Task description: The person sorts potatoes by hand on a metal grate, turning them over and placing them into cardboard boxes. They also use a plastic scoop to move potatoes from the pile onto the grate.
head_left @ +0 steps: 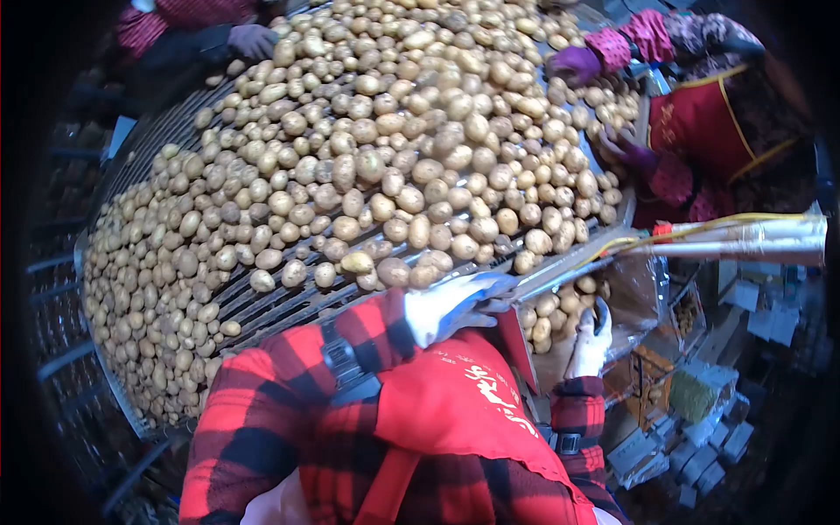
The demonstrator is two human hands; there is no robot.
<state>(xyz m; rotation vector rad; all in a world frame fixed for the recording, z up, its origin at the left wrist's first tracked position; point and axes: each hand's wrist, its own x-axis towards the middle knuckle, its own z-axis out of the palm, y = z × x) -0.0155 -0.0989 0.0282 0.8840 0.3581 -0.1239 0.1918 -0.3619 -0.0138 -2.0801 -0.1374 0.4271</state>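
My left hand (459, 306), in a white glove with a blue palm, is over the near edge of the slatted sorting table (262, 306), its fingers stretched to the right. No potato shows in it. Beside the table, my right hand (591, 343), also gloved, reaches over a box lined with clear plastic (634, 302). Its fingers are apart, close to the potatoes (551, 317) in the box. A wide heap of loose potatoes (394, 157) covers much of the table beyond my hands.
A co-worker's purple-gloved hands (573, 66) are among potatoes at the right. Another person's gloved hand (252, 40) rests at the far left edge. A pale roll (744, 241) juts out right of the table. Crates (647, 376) and grey blocks (700, 455) stand lower right.
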